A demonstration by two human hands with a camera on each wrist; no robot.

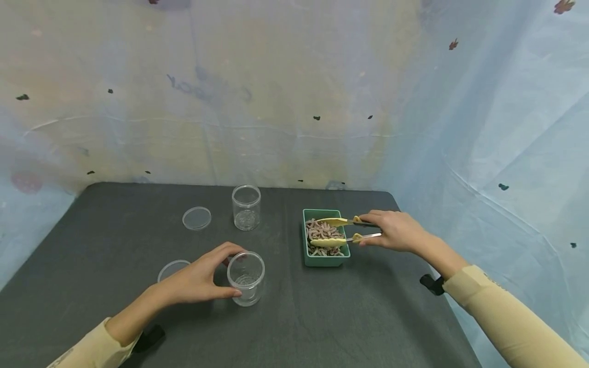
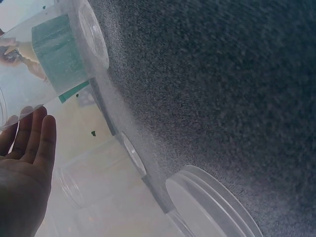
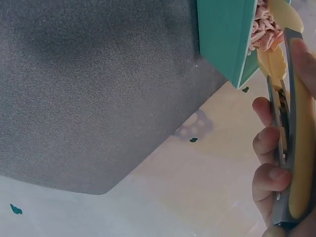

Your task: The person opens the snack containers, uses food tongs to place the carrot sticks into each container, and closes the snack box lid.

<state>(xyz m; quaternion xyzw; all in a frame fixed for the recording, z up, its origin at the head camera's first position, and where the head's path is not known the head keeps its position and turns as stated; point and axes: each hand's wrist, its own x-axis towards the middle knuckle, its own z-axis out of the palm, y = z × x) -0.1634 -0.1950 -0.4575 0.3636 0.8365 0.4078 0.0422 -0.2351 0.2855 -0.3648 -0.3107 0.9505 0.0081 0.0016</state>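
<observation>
My left hand [image 1: 198, 278] holds the side of a clear, upright plastic jar [image 1: 248, 283], thumb on the near side and fingers at the back. Through the jar's wall the left wrist view shows the green tub. My right hand [image 1: 398, 230] grips metal tongs [image 1: 329, 243] with yellow tips and handle inlays. Their tips are spread apart over the green rectangular tub [image 1: 326, 262], among small, stubby pinkish-brown pieces [image 1: 324, 231]. Whether the tips touch any piece I cannot tell. In the right wrist view the fingers [image 3: 269, 143] wrap around the tongs' handles.
A second clear jar [image 1: 246, 209] stands upright farther back. One clear round lid [image 1: 197, 218] lies left of it; another lid [image 1: 172, 267] is partly hidden behind my left forearm. The dark tabletop [image 1: 294, 327] meets a pale patterned sheet [image 1: 276, 102] at the back and right.
</observation>
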